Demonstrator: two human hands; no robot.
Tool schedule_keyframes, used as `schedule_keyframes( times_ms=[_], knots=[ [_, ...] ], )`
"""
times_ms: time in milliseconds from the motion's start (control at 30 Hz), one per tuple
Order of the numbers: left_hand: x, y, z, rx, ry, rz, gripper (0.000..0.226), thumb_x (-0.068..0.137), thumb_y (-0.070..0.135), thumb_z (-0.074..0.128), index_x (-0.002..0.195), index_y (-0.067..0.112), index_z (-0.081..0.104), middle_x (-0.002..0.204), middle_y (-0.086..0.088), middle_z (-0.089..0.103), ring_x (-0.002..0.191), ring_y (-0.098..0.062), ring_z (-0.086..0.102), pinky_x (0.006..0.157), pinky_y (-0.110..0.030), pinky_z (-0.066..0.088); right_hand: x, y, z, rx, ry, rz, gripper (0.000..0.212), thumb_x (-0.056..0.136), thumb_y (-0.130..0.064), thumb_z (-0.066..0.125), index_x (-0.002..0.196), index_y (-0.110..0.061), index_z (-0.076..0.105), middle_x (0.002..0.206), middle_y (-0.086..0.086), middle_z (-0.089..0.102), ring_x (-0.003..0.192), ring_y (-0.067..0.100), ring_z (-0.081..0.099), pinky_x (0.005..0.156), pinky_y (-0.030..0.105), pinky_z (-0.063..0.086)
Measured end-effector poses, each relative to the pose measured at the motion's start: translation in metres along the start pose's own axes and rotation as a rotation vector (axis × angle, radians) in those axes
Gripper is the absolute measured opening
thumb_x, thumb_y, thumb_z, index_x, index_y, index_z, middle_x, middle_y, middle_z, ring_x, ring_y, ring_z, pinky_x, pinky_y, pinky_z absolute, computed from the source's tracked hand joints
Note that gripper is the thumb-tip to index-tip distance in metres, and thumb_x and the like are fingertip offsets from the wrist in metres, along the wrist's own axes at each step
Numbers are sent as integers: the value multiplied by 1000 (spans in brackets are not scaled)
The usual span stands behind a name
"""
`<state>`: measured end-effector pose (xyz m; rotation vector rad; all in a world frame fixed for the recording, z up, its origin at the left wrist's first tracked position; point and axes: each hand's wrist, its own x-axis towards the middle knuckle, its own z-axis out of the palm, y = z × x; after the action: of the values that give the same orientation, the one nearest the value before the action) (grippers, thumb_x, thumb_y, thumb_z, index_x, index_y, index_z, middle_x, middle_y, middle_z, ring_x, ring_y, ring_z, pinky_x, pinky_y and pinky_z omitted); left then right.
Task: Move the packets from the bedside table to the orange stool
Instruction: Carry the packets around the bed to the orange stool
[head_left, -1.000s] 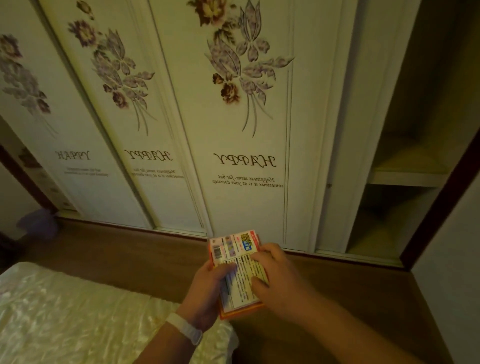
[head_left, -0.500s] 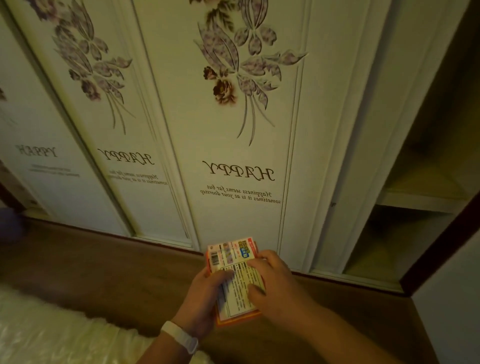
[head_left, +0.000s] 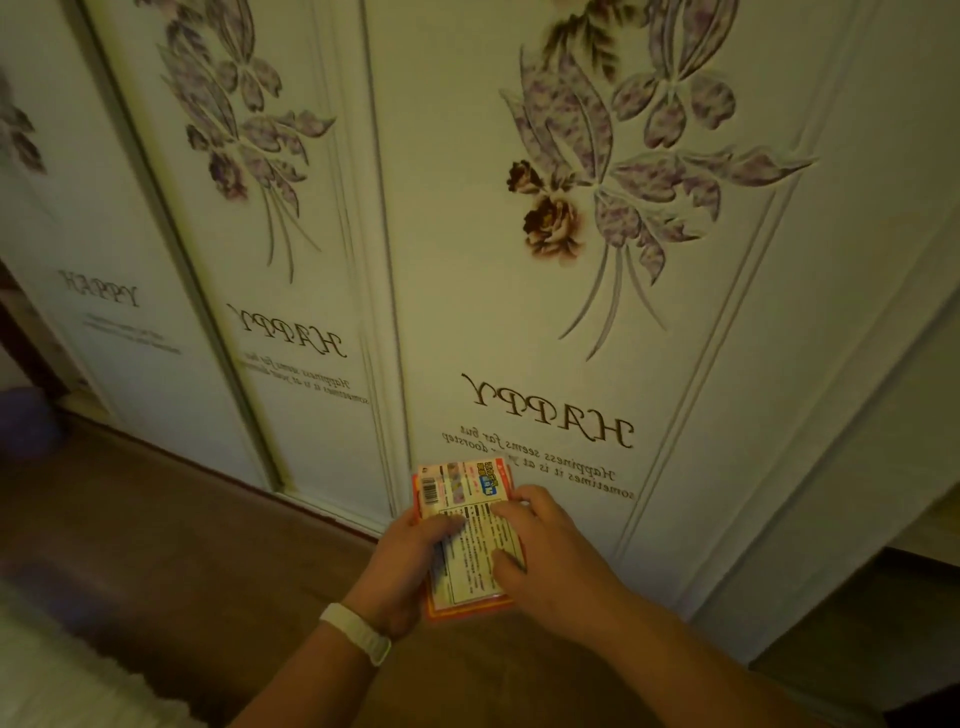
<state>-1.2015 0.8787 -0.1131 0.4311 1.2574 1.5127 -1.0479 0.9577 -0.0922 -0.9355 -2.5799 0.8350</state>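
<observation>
A small stack of flat packets (head_left: 467, 540), orange-edged with white printed backs and a barcode, is held in front of me at the lower middle of the head view. My left hand (head_left: 405, 566), with a white wristband, grips the stack's left edge, thumb on top. My right hand (head_left: 545, 561) holds its right side, fingers lying on the top packet. The bedside table and the orange stool are out of view.
White sliding wardrobe doors (head_left: 519, 286) with flower prints and "HAPPY" lettering fill the view close ahead. Brown wooden floor (head_left: 182, 545) runs below them. A pale bed cover (head_left: 62, 680) shows at the lower left, and an open wardrobe section (head_left: 883, 597) lies at the right.
The view has moved closer to the wardrobe doors and turned left; the bed has slid mostly out of frame. Both hands keep the same hold on the packets.
</observation>
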Motion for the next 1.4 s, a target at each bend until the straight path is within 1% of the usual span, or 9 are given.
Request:
schedule_keyframes(
  times_ms=[167,400,600,800,933,1000,1133,1300,1400],
  knots=[
    [28,24,-35,-63,116,10,30,94,1,48,121,7,59,110,-25,72,99,-43,69,87,-55,54,61,-13,11,8,-61,-85,51,95,-33,54,142,-23,36,143,-10,25,125,10,41,89,26,54],
    [73,45,-66,-134,302,74,31,93,-2,47,117,10,61,107,-22,74,89,-35,73,74,-45,59,148,-7,34,25,-159,-257,49,94,-33,52,140,-20,39,140,-8,28,125,11,40,92,26,52],
    [122,59,-70,-196,468,97,30,94,-1,46,120,6,59,110,-25,72,91,-37,72,78,-48,57,229,12,36,18,-292,-381,51,94,-35,51,141,-19,38,141,-7,28,122,10,38,92,24,50],
    [165,92,-59,-226,594,153,24,96,3,46,114,11,60,107,-23,73,88,-35,72,69,-45,60,307,18,22,21,-388,-510,53,95,-33,52,142,-17,36,144,-2,27,127,15,38,98,30,49],
    [176,101,-64,-243,684,177,23,98,4,44,112,12,60,95,-16,77,82,-31,74,60,-40,61,338,13,30,46,-436,-577,53,93,-34,54,141,-17,38,141,-2,30,125,15,41,96,28,49],
    [177,103,-72,-241,743,177,24,97,5,46,116,11,60,95,-15,78,85,-32,75,65,-42,61,347,7,39,69,-465,-606,55,93,-35,54,142,-17,37,141,-3,30,125,14,41,96,27,48],
    [173,104,-100,-283,870,193,32,96,7,48,126,13,58,111,-18,74,100,-38,70,85,-56,55,365,-13,64,110,-522,-680,56,93,-34,55,143,-19,37,141,-4,30,125,13,41,92,19,44],
    [159,108,-142,-361,986,241,29,95,3,48,119,12,61,110,-21,73,96,-37,71,75,-50,58,381,-53,101,115,-601,-752,55,91,-33,57,141,-18,39,140,-4,31,123,14,42,92,21,45],
    [154,117,-172,-405,987,256,27,95,2,47,117,10,60,111,-23,71,96,-38,70,75,-48,58,394,-79,122,92,-634,-793,54,92,-32,56,141,-17,39,140,-3,30,124,14,41,89,17,41]
  ],
)
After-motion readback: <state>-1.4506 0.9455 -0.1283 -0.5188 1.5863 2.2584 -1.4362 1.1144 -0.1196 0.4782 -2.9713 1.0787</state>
